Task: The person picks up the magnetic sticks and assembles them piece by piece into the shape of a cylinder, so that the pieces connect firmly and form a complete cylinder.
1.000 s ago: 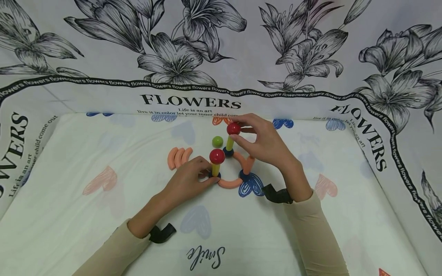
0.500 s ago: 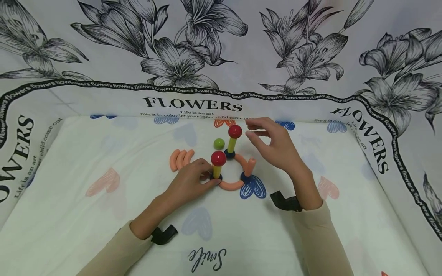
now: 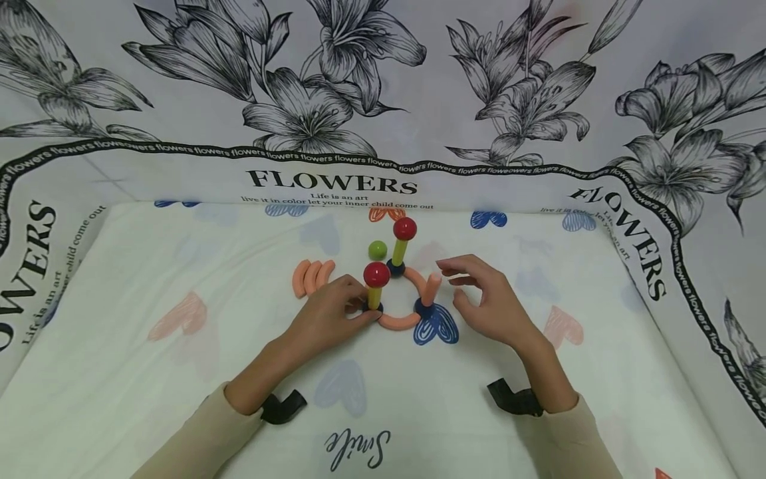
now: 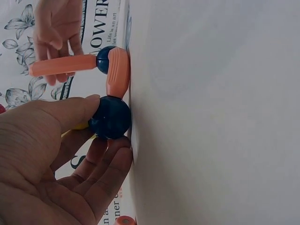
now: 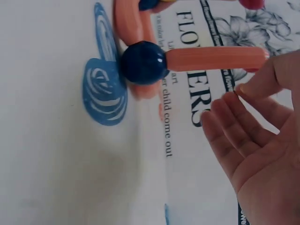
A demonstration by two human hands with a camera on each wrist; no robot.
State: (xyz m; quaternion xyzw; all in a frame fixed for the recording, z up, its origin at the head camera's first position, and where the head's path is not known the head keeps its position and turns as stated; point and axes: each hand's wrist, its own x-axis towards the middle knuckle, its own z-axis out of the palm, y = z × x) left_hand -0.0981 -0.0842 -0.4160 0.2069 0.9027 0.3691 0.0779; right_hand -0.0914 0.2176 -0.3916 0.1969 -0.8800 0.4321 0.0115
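Note:
My left hand (image 3: 332,306) pinches a dark blue ball (image 4: 110,117) at the left corner of a ring of orange curved sticks (image 3: 399,322). From that ball rises a yellow stick (image 3: 374,297) topped by a red ball (image 3: 376,274). At the far corner, a yellow-green stick (image 3: 399,253) stands on another blue ball (image 3: 395,267) and carries a second red ball (image 3: 405,228). On the right corner's blue ball (image 5: 144,63) an orange stick (image 5: 215,58) points up. My right hand (image 3: 493,303) hovers just right of it, fingers loosely bent and holding nothing.
A loose green ball (image 3: 378,250) lies behind the ring. Several orange curved sticks (image 3: 312,276) lie side by side to the left, close to my left hand. Everything rests on a white cloth (image 3: 251,426) printed with hearts; a flower-printed cloth (image 3: 335,179) borders the back.
My right hand has let go of the far red ball, then moved right and nearer, beside the upright orange stick. My left hand keeps its hold on the blue ball.

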